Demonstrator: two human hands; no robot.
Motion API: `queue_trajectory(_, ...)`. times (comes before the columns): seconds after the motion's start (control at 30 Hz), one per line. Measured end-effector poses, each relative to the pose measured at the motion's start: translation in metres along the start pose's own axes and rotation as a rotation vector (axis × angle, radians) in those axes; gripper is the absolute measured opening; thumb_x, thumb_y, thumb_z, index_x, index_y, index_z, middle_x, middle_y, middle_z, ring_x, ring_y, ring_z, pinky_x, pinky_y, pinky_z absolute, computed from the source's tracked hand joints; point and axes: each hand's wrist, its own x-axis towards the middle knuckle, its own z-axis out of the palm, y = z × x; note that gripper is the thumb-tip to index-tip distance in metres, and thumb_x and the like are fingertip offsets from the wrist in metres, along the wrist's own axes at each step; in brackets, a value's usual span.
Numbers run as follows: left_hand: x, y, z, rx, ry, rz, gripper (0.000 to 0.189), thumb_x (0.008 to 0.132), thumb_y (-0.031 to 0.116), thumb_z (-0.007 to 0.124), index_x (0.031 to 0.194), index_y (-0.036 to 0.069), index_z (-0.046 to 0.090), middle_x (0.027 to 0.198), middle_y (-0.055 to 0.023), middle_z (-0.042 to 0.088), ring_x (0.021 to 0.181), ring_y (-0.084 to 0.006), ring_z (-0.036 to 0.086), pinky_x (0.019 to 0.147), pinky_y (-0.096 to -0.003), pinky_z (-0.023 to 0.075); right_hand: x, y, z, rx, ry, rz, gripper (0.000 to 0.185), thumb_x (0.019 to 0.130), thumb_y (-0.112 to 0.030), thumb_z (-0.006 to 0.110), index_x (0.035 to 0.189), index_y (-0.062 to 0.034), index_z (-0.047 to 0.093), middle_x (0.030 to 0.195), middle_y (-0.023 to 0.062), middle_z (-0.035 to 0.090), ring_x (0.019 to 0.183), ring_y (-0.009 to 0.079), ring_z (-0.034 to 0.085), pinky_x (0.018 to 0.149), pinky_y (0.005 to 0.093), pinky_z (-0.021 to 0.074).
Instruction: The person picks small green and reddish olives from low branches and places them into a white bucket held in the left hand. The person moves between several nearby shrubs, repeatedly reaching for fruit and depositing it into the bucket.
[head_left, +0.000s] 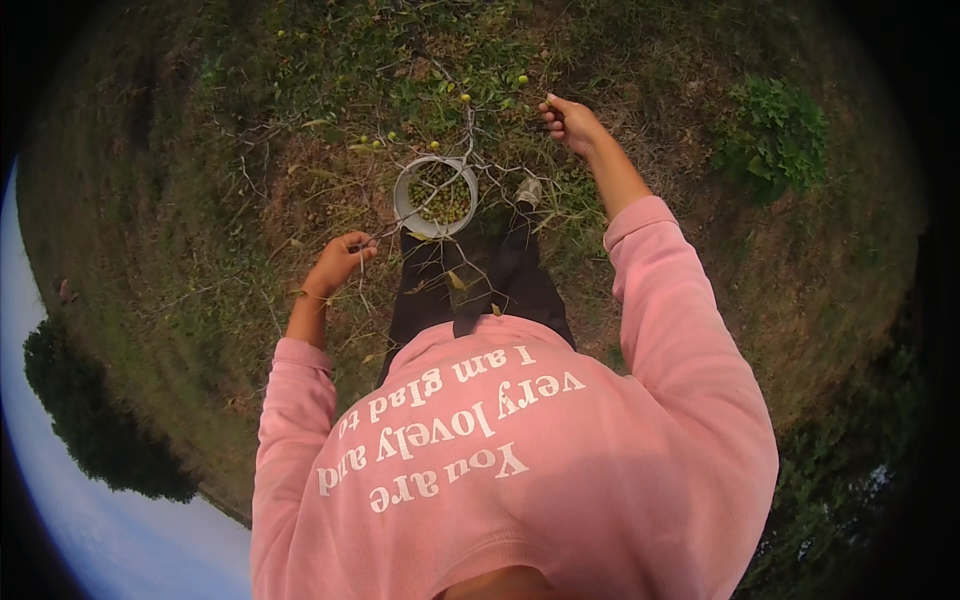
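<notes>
My left hand (343, 259) is closed around the thin, mostly bare cut end of a branch (470, 133). That branch slants up across the mouth of a whitish plastic bucket (400, 196) and splits into leafy twigs beyond it. Inside the bucket lies a heap of small green and reddish fruits (459, 204). To the upper right, my right hand (574, 126) pinches a small yellow-green fruit between thumb and fingertips, clear of the branch. Yellow-green fruits such as one fruit (523, 79) and another fruit (465, 98) show among the twigs.
Grass and dry litter cover the ground (315, 176). The bucket stands just ahead of my dark trousers (424, 289), beside one shoe (529, 192). A leafy green bush (772, 135) grows at right. Thin twigs (472, 262) reach over my legs.
</notes>
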Motion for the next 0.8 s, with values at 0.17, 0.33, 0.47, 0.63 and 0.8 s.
queue_trajectory(0.17,0.006,-0.006,0.002,-0.041,-0.020,0.040,0.015,0.085,0.017,0.068,0.094,0.006,0.063,0.081,0.0042,0.059,0.072,-0.0057,0.050,0.065,-0.0231,0.0431,-0.026,-0.002,-0.006,0.119,-0.232,-0.009,0.028,0.100,-0.027,0.045,0.086,-0.0063,0.056,0.069,-0.0046,0.046,0.056,0.0058,0.036,0.049,0.0208,0.0315)
queue_trajectory(0.33,0.009,-0.005,0.005,-0.050,-0.033,0.054,0.012,0.086,0.015,0.065,0.091,0.004,0.062,0.082,0.0036,0.057,0.075,-0.0075,0.048,0.069,-0.0241,0.0407,-0.041,0.004,-0.001,0.189,-0.391,-0.002,0.028,0.100,-0.028,0.045,0.085,-0.0064,0.055,0.069,-0.0047,0.045,0.056,0.0056,0.035,0.050,0.0199,0.0309)
queue_trajectory(0.47,0.007,-0.005,0.008,-0.006,-0.020,0.082,0.014,0.086,0.016,0.065,0.092,0.004,0.062,0.082,0.0031,0.058,0.075,-0.0077,0.050,0.069,-0.0246,0.0419,-0.047,0.002,0.004,0.229,-0.392,-0.088,0.026,0.098,-0.026,0.048,0.092,-0.0036,0.058,0.072,-0.0032,0.047,0.058,0.0061,0.038,0.052,0.0206,0.0340)
queue_trajectory(0.63,0.007,-0.013,0.012,0.043,-0.008,0.089,0.017,0.086,0.018,0.067,0.094,0.004,0.063,0.081,0.0015,0.059,0.074,-0.0088,0.053,0.069,-0.0256,0.0443,-0.050,-0.024,0.003,0.015,-0.174,-0.363,0.027,0.096,-0.022,0.051,0.106,0.0004,0.061,0.085,0.0027,0.060,0.069,0.0085,0.052,0.061,0.0240,0.0458)
queue_trajectory(0.8,0.006,-0.016,0.018,-0.036,-0.002,0.073,0.018,0.085,0.018,0.067,0.096,0.004,0.064,0.081,0.0012,0.060,0.073,-0.0079,0.053,0.066,-0.0242,0.0436,-0.029,-0.050,0.010,-0.359,0.008,-0.414,0.024,0.092,-0.025,0.058,0.107,-0.0067,0.064,0.092,0.0038,0.064,0.079,0.0126,0.059,0.070,0.0297,0.0503)
